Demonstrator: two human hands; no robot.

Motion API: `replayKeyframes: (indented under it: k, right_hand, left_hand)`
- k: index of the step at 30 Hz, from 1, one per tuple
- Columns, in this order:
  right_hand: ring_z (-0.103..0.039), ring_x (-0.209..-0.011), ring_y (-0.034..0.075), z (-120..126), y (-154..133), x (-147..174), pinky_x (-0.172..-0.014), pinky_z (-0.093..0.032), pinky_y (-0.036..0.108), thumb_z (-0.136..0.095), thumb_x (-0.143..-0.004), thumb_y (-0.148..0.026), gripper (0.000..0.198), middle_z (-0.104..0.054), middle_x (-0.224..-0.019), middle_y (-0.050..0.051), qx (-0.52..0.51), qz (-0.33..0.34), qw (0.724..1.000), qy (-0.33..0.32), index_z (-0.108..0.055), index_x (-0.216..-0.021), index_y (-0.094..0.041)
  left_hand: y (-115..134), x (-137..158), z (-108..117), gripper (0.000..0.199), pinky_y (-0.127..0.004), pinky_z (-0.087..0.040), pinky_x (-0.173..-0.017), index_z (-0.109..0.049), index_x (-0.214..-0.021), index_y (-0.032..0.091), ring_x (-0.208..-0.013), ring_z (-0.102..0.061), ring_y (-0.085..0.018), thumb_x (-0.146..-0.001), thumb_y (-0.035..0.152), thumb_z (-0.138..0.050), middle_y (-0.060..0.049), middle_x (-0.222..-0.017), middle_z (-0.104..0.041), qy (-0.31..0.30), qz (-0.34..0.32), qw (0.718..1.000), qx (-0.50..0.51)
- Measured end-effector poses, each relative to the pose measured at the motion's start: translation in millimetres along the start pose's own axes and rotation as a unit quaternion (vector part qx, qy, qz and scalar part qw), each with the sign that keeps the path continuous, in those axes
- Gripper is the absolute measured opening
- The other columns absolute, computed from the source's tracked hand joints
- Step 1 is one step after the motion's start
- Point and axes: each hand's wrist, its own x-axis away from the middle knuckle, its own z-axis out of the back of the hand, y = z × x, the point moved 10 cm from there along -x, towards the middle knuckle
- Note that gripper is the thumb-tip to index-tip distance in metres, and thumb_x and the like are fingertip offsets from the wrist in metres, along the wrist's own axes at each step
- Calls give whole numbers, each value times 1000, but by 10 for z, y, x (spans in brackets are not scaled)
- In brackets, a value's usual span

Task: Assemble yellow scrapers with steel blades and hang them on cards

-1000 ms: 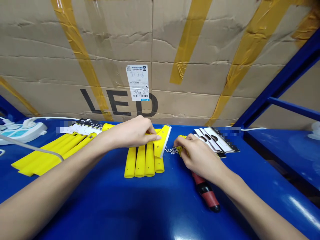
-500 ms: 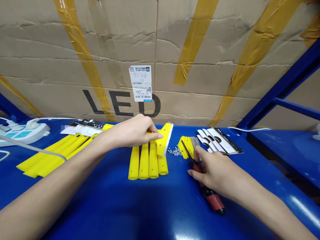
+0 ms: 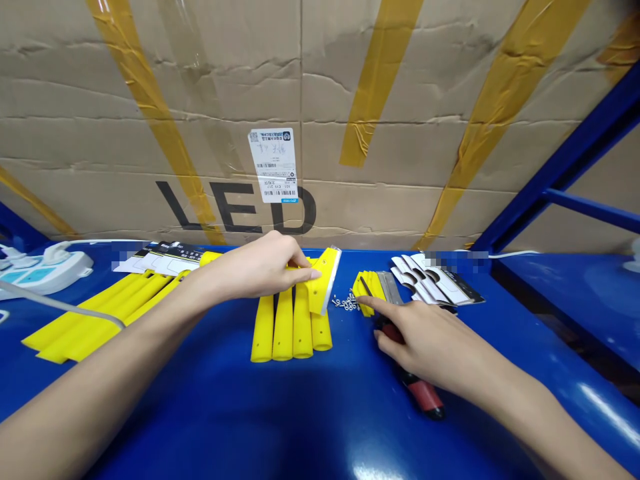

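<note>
Thumb and fingertips of the left hand (image 3: 273, 265) are pinched closed on a yellow scraper head (image 3: 320, 283); forearm in from lower left, knuckles up, palm down. Head sits at the fingertips, metal edge facing away to the right of the pinch; long axis runs up-and-slightly-right along that edge. Handles (image 3: 283, 333) lie side by side below it, long axes toward the person. Right hand (image 3: 423, 333), palm down, index stretched out to the screws (image 3: 346, 303), lies over a screwdriver (image 3: 424, 395) (fingers hide it; can't tell if gripped). Screwdriver's butt sticks out nearer the person, shaft pointing up-left across the stacked heads (image 3: 379, 285) past that grip.
</note>
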Motion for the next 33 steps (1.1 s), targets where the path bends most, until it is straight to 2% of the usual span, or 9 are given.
replayKeyframes:
  k: [7,16,18,20,23,25,28,30,33]
  right_hand:
    - [-72,-70,29,4,15,-2,-58,-42,36,-51,-90,-25,55,-76,-76,8,13,-3,1000,-16,-59,-144,-30]
    - [-73,-75,30,7,82,-31,-64,-46,37,-55,-89,-24,53,-76,-81,11,22,-20,999,-27,-61,-142,-26]
    - [-74,-77,31,13,111,-34,-64,-47,37,-57,-91,-31,49,-77,-83,11,24,-20,999,-23,-63,-140,-26]
    - [-74,-80,31,47,125,-42,-65,-48,37,-58,-93,-45,47,-77,-87,11,17,-9,1000,-12,-65,-136,-27]
    - [-74,-85,31,174,98,-77,-69,-50,37,-53,-94,-59,50,-78,-94,10,13,25,999,30,-69,-129,-28]
    - [-74,-87,30,242,42,-118,-71,-50,36,-52,-97,-53,43,-78,-98,11,28,50,997,49,-71,-126,-27]
    - [-73,-88,30,204,-59,-193,-70,-50,36,-51,-98,-35,35,-78,-97,12,60,75,995,22,-74,-122,-26]
    - [-73,-88,30,154,-95,-236,-70,-49,37,-51,-95,-26,36,-78,-98,12,70,77,995,2,-74,-122,-26]
    - [-73,-87,28,140,-127,-296,-70,-48,35,-49,-92,-19,41,-78,-97,11,51,88,995,6,-74,-124,-26]
  left_hand:
    - [12,3,-7,47,-29,-25,-51,-64,-64,16,-52,-40,-10,-92,50,-50,0,-58,-59,-8,5,1000,-6]
    - [52,-5,-33,45,-28,-24,-51,-62,-62,16,-52,-32,-10,-92,47,-51,2,-55,-50,-12,-2,1000,-3]
    - [54,-7,-39,44,-28,-24,-51,-62,-62,16,-52,-32,-10,-92,47,-51,2,-55,-50,-14,0,1000,-3]
    - [57,-7,-45,44,-28,-24,-51,-61,-63,16,-52,-33,-9,-92,47,-51,2,-56,-51,-16,1,1000,-4]
    - [70,-8,-43,44,-27,-25,-51,-60,-63,15,-53,-35,-9,-92,47,-50,2,-57,-52,-16,-2,1000,-9]
    - [72,-10,-44,45,-27,-25,-52,-61,-63,15,-53,-35,-9,-93,48,-50,2,-57,-52,-16,-3,1000,-13]
    - [46,-13,-62,46,-27,-26,-52,-63,-65,15,-54,-35,-9,-92,49,-50,2,-58,-53,-21,5,1000,-17]
    - [38,-16,-73,46,-27,-27,-52,-64,-66,15,-55,-35,-9,-92,50,-50,1,-59,-54,-22,3,1000,-16]
    - [42,-20,-82,46,-26,-27,-52,-63,-65,15,-55,-33,-9,-92,50,-49,2,-58,-50,-22,-6,1000,-18]
